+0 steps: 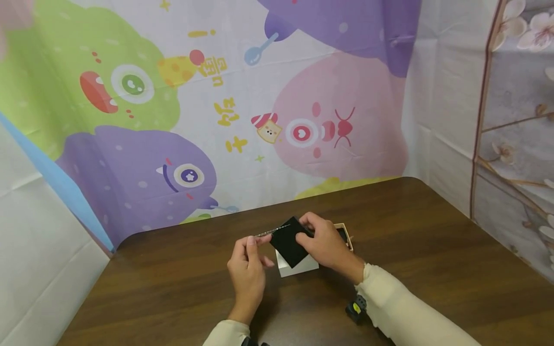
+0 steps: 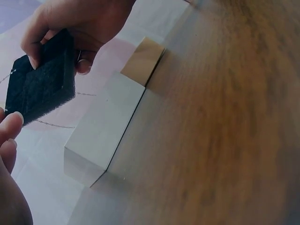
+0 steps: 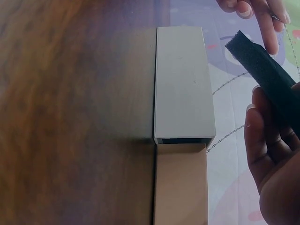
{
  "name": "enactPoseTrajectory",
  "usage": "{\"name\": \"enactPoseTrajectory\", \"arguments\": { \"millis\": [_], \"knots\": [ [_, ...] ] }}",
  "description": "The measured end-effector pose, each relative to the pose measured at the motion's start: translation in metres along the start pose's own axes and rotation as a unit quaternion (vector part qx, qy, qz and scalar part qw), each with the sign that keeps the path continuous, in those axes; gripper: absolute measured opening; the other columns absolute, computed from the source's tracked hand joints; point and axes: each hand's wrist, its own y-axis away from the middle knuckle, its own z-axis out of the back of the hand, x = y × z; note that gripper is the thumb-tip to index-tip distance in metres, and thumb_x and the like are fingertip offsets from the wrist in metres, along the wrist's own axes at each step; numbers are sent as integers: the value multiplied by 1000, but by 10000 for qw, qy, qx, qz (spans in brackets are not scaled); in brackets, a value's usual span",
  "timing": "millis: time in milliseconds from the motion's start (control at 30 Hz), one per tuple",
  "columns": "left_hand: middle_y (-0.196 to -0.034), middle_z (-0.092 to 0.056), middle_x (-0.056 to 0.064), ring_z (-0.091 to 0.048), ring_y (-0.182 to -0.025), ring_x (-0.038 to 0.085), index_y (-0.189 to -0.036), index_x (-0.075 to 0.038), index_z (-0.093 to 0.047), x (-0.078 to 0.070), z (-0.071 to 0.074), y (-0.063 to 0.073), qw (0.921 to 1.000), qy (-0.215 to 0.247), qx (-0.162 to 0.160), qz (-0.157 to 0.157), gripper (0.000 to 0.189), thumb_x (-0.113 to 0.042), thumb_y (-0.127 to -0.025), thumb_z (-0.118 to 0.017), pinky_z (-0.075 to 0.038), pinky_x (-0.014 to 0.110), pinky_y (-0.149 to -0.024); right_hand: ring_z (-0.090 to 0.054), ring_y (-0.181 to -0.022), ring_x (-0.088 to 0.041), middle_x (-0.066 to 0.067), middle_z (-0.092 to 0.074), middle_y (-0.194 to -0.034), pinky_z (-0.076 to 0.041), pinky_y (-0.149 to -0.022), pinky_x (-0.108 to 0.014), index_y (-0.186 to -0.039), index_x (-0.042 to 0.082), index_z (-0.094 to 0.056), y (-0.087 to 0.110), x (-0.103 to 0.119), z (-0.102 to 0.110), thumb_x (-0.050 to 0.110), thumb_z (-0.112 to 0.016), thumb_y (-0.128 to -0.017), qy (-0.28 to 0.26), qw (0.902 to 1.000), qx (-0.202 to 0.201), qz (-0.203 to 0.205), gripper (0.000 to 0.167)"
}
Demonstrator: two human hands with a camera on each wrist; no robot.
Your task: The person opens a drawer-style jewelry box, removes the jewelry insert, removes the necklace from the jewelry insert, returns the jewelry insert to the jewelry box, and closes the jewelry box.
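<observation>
A thin silver chain (image 1: 277, 229) runs from the fingertips of my left hand (image 1: 247, 271) across the upper corner of a square black foam pad (image 1: 291, 244). My left thumb and fingers pinch this chain. My right hand (image 1: 326, 240) grips the pad by its right side, holding it tilted above a white box (image 1: 299, 268). In the right wrist view, strands of chain (image 3: 230, 81) hang in loops beside the pad. The box is a sleeve, and a light brown tray (image 3: 182, 183) sticks out from its end.
Both box parts rest on the brown wooden table (image 1: 173, 283). Black lining (image 1: 342, 233) shows inside the tray. A cartoon-printed cloth (image 1: 242, 182) hangs behind the table, and a flower-printed cloth (image 1: 515, 158) hangs at the right. A black wrist device (image 1: 356, 310) sits by the right sleeve.
</observation>
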Motion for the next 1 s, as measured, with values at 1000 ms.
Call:
{"name": "enactPoseTrajectory", "arguments": {
  "millis": [1000],
  "knots": [
    [-94,-72,14,-55,-44,23,-98,3,-61,10,1,1,9998,37,-137,144,18,-8,-106,-49,-50,27,-46,-64,-71,-13,4,-67,-84,-51,-69,-34,-98,13,-63,0,-1,1,9,-63,-89,-7,9999,150,-10,10]
  ]
}}
